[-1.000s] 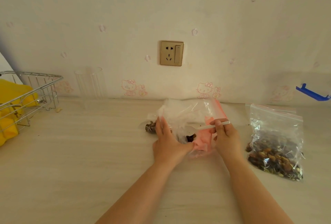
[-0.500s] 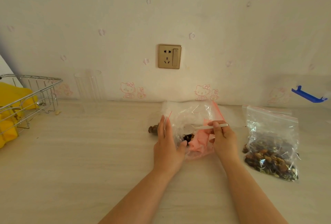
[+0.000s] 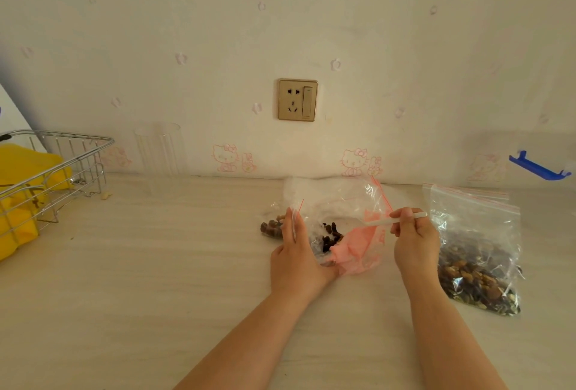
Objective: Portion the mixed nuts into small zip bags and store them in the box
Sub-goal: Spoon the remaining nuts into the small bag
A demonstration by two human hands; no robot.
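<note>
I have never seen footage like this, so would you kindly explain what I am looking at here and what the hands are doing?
There is no machine here: a person wears a wide-angle camera on the head, looking forward and down, so both bare arms reach in from the bottom edge. The left hand holds open the mouth of a small zip bag with a pink panel and a few dark nuts inside. The right hand pinches a white plastic spoon whose bowl end reaches into that bag. On the pale countertop, to the right, lies the large zip bag of mixed nuts; a small filled portion sits behind the left hand. At far left stands a wire basket holding something yellow.
</note>
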